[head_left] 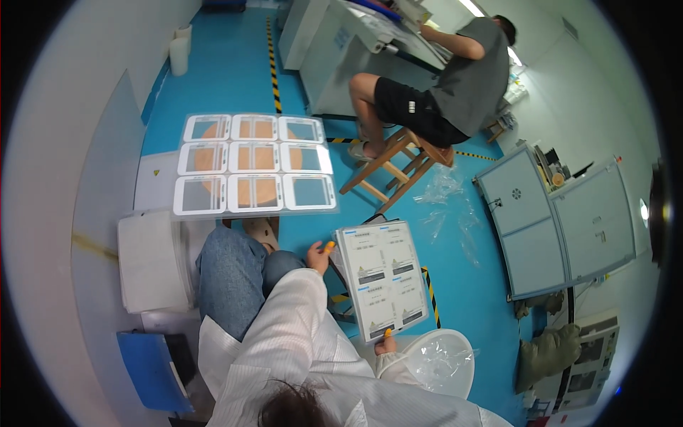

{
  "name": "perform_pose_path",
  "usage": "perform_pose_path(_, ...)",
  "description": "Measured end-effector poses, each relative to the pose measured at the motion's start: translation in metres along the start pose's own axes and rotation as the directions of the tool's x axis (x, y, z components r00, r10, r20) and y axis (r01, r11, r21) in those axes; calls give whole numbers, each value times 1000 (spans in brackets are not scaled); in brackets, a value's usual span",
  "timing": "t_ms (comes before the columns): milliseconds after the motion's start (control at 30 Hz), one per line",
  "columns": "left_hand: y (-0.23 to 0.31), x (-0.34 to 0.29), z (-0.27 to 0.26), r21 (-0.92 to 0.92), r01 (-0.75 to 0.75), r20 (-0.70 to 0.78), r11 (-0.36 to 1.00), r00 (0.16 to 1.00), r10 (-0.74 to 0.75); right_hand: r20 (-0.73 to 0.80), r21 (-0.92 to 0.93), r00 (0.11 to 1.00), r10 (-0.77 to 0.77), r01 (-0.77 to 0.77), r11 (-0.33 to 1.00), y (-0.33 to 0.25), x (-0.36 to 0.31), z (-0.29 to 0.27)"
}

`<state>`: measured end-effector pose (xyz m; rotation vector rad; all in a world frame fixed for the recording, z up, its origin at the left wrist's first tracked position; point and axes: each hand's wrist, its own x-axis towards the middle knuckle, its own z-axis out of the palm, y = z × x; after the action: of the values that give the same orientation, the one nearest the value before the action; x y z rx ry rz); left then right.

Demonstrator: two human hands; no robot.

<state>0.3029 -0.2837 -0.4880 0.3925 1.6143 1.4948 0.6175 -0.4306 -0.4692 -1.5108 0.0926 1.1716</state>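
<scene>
A stack of clear-edged printed sheets [384, 281], each with four white label panels, lies tilted in front of me to the right. My right hand [386, 345] grips its near edge, an orange-yellow finger cover on the thumb pressed on top and the other fingers hidden below. At the stack's left edge is my left hand [319, 257], fingers apart and one orange-tipped digit close to the edge; whether it touches is unclear. Left of my knees, a transparent sheet [255, 165] with white-framed windows in rows rests on a round wooden stool top [256, 192].
A white round bin [462, 356] with clear film inside stands beside my right arm. Crumpled clear film [448, 196] lies on the blue floor. Ahead, another person [462, 85] sits on a wooden stool [391, 171] at a machine. A grey cabinet [530, 228] stands right.
</scene>
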Motion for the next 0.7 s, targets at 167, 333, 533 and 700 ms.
perform_pose_path(167, -29, 50, -35, 44, 52, -36, 998, 998, -50, 18, -103, 1000, 16, -14, 995, 13, -15, 12)
perform_pose_path(333, 4, 45, -25, 921, -384, 352, -71, 895, -273, 20, -551, 928, -373, 321, 770, 12, -25, 16)
perform_pose_path(533, 30, 37, -18, 867, -341, 260, -363, 932, -254, 294, -370, 730, -617, 682, 631, -3, -86, 27)
perform_pose_path(700, 46, 36, -43, 888, -209, 112, -409, 962, -249, 652, -342, 427, -626, 903, 260, -15, -199, 38)
